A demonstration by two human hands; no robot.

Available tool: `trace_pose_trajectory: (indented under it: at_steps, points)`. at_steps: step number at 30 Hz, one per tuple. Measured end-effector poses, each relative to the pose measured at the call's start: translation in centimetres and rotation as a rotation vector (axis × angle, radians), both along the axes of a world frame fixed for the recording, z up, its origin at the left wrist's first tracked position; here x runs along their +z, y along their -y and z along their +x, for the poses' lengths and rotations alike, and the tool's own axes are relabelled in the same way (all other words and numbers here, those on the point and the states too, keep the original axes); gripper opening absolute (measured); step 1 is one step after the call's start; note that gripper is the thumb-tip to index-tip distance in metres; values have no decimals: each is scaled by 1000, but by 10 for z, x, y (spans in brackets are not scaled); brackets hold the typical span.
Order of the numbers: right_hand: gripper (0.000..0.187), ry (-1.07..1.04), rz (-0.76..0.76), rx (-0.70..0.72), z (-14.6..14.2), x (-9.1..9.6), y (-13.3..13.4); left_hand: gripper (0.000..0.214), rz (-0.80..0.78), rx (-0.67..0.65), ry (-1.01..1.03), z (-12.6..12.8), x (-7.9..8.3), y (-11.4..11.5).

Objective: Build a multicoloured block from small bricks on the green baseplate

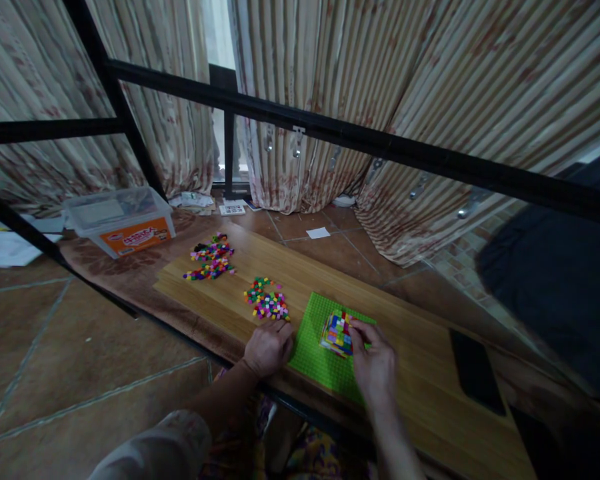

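A green baseplate (314, 347) lies on a wooden board near its front edge. A small block of many-coloured bricks (336, 331) is built on it. My right hand (374, 360) rests over the plate, its fingers pinched together at the right side of the brick block; whether a brick is between them is too small to tell. My left hand (269, 347) lies curled on the board at the plate's left edge, just below a pile of loose coloured bricks (267, 301). A second pile of loose bricks (211, 259) lies farther left.
A clear plastic box with an orange label (121, 220) stands at the back left. A black flat object (475, 372) lies on the board's right. A black metal frame (330, 137) crosses overhead. Striped curtains hang behind, and tiled floor spreads to the left.
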State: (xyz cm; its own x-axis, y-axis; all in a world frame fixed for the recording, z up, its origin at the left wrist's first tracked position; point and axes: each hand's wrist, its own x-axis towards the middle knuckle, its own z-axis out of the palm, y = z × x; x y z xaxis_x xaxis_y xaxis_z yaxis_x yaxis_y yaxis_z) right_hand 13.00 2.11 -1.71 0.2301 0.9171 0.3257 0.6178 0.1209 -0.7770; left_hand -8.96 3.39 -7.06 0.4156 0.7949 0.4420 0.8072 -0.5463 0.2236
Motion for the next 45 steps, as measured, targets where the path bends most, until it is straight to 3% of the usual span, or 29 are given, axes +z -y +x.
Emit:
trace_pose_trajectory:
  at_steps: [18,24,32,45]
  points:
    - [36,13,-46,-143,22,-9,-3,7,-5,-1,23,1,0,0]
    - [35,41,-33,-135,24,-7,-9,8,-18,-6,18,1,0,0]
    - [33,30,-26,-165,31,-1,4,9,-23,-1,23,1,0,1]
    - [31,-87,-48,-124,33,-12,0,8,-31,1,41,1,2,1]
